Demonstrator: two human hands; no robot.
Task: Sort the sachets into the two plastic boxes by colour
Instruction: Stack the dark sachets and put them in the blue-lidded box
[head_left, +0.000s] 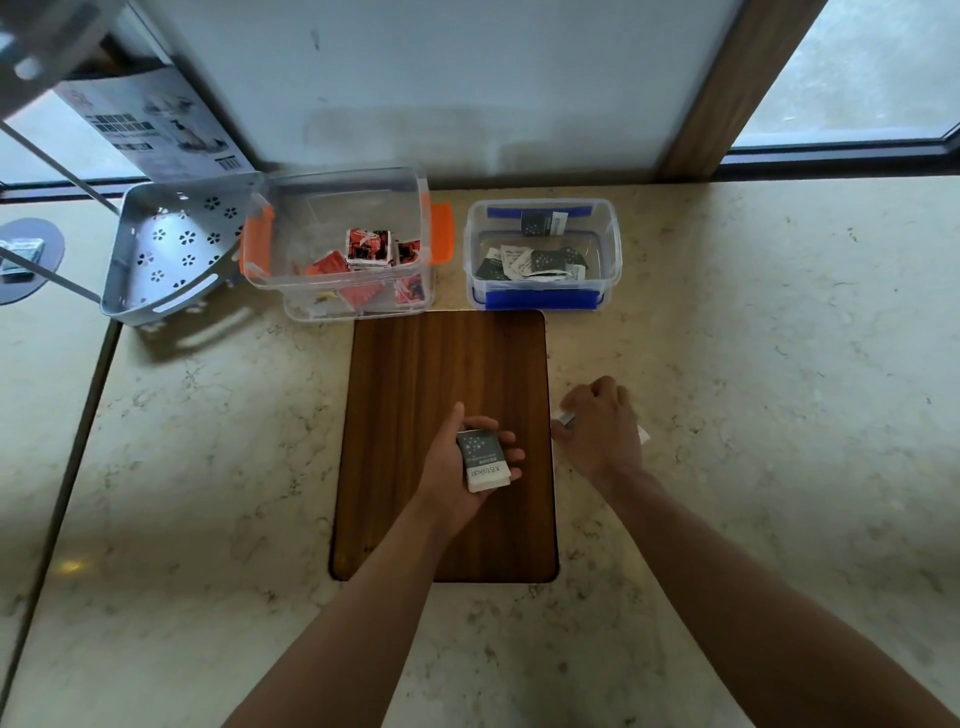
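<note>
item 1, left hand (457, 470): palm up over the wooden board (447, 374), fingers curled round a small stack of dark green and white sachets (483, 460). we cannot count the stack; only the top face and a thick white edge show.

item 2, right hand (602, 431): knuckles up, just off the board's right edge on the stone counter (753, 364), pinching something pale. a bit of a white sachet (566, 417) shows at the fingertips and a white corner pokes out on the far side of the hand. we cannot tell whether that is 1 sachet or 2.

item 3, 2 plastic boxes, both well beyond the hands, past the board's far edge. ahead of the left hand and to its left: 1 clear box with orange clips (337, 244), holding the red sachets (369, 249). we make out roughly 6, piled and overlapping, so the count is loose. ahead, between the 2 hands' lines: 1 clear box with blue clips (543, 254), holding the green sachets (530, 262), about 6 on the floor of the box plus 1 up against its far wall.

item 4, far to the left of the left hand: 1 grey perforated basket (171, 249), tipped on its side, nothing visible inside.

progress, as we judge it: nearly done. no loose sachets lie on the board or counter. what remains is what the 2 hands carry, all apparently green and white, so bound for the blue-clipped box.
</note>
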